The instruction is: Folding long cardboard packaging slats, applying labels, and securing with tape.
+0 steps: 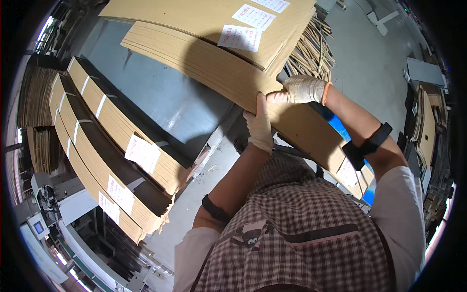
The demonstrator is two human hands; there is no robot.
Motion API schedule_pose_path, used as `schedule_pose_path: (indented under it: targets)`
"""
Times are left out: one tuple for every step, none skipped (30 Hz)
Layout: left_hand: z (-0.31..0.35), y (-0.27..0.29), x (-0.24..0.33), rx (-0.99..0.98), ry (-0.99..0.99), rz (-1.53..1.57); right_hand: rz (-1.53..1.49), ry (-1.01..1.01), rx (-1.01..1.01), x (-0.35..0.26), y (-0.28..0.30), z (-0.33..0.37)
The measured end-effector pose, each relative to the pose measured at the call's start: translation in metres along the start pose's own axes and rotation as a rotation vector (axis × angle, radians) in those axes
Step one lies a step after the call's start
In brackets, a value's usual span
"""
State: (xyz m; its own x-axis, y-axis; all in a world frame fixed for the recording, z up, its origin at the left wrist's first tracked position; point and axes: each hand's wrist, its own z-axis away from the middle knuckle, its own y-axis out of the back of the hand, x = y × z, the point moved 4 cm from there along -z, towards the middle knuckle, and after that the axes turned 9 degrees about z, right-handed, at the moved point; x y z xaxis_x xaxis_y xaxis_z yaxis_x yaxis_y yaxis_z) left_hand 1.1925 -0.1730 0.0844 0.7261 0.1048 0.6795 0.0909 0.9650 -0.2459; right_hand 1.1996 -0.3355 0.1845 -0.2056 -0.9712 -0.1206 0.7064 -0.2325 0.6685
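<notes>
A fanned stack of long brown cardboard sheets (214, 63) lies across the grey table, its right end reaching toward my body. My left hand (259, 127), in a pale glove, grips the near edge of these sheets with the thumb on top and the fingers partly hidden below. Close beside it, my right hand (302, 90), gloved with an orange cuff, is closed at the right end of the same sheets. Its thumb almost meets the left thumb. Beyond the stack are wider cardboard sheets (194, 17) with white printed labels (241, 38).
Strapped cardboard bundles (121, 151) with white labels stand on the left. The grey table surface (160, 73) lies between. Under my right forearm is another cardboard piece (311, 131) above something blue (335, 121). Cardboard scrap strips (314, 51) are heaped beyond my right hand.
</notes>
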Motion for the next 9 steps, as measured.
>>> schedule_pose_path:
  targets:
    - [0.000,0.001,0.001,0.044,0.007,-0.082,0.048,0.012,0.051,-0.002,0.005,0.002]
    - [-0.007,0.013,-0.004,0.016,-0.101,-0.157,0.097,0.025,0.104,-0.005,0.010,0.007]
    - [-0.018,0.038,-0.019,-0.009,-0.208,-0.228,0.149,0.039,0.154,-0.014,0.021,0.018]
    - [-0.003,0.045,-0.009,-0.024,-0.290,-0.172,0.023,0.080,0.196,-0.028,0.041,0.042]
    - [0.016,0.045,0.004,-0.061,-0.374,-0.119,0.070,0.267,0.408,-0.019,0.033,0.045]
    - [0.053,0.042,0.039,-0.059,-0.439,0.067,-0.125,0.497,0.434,-0.038,0.046,0.063]
    - [0.062,0.055,0.036,-0.178,-0.427,0.168,-0.153,0.467,0.363,-0.056,0.049,0.075]
    - [0.075,0.062,0.037,-0.337,-0.531,0.058,-0.177,0.435,0.293,-0.075,0.052,0.086]
    - [0.075,0.061,0.036,-0.324,-0.536,0.072,-0.161,0.445,0.285,-0.076,0.054,0.085]
